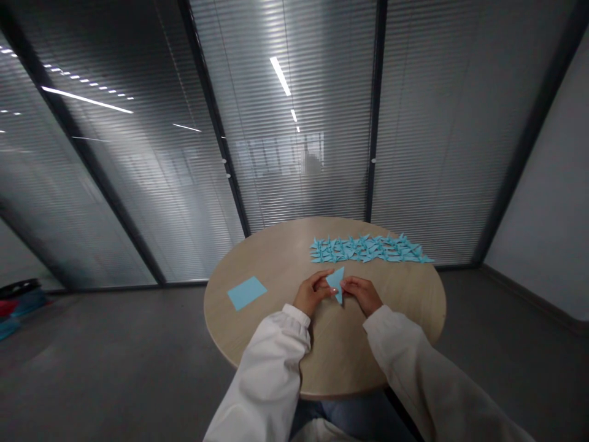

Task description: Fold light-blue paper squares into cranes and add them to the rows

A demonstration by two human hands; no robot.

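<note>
round light-wood tbl [407,301] as landmark. at near side of tbl: l hand [313,293] & r hand [363,294], close together, both in narrow pinch, no wide grip. btwn them, above mid-tbl: folded blue paper [335,283], roughly triangular, long axis nearly upright in view, sharp tip pointing down toward wearer, broad end up toward far side of tbl. l fingertips [323,287] on paper's left corner; r fingertips [345,286] at its right edge, contact there just readable, pressure impossible to tell. l hand marginally nearer, but reach about even from both sides. gap btwn paper & tbl top hard to judge from this view.

on left part of tbl: flat square blue sheet [246,293], well apart from l hand. along far part of tbl: long packed band of small folded blue paper cranes [368,248], wing over wing, not touching hands or folded paper. at near rim of tbl: white l sleeve [262,380] & white r sleeve [414,362]. beyond tbl: glass partition w/ blinds [294,153]. no brand, label or writing legible on any of it.
</note>
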